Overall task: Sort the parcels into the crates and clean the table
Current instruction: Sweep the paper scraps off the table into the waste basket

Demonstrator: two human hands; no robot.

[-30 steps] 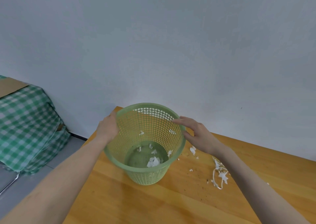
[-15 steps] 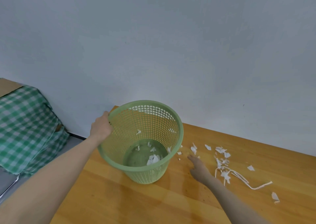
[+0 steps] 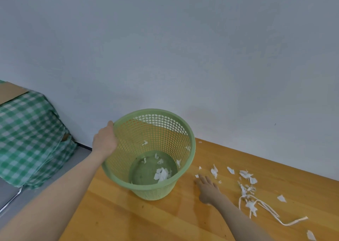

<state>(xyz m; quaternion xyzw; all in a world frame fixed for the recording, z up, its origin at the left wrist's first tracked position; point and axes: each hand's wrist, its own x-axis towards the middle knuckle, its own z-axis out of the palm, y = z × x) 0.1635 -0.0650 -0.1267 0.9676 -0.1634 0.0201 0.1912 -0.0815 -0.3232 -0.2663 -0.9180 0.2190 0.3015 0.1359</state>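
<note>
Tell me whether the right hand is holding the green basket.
No, the right hand lies flat on the table beside the basket, while the left hand holds its rim.

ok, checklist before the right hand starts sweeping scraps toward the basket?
1. Left hand grips the basket at its rim: ok.
2. Basket stands on the table, mouth open, with only a few scraps inside: ok.
3. Right hand lies flat on the table beside the basket and holds nothing: ok.
4. Table cleaned: not ok; paper scraps lie scattered to the right of the right hand.
5. White strip loose from the scraps around it: cannot tell.
6. No scraps hidden behind the basket: cannot tell.
</note>
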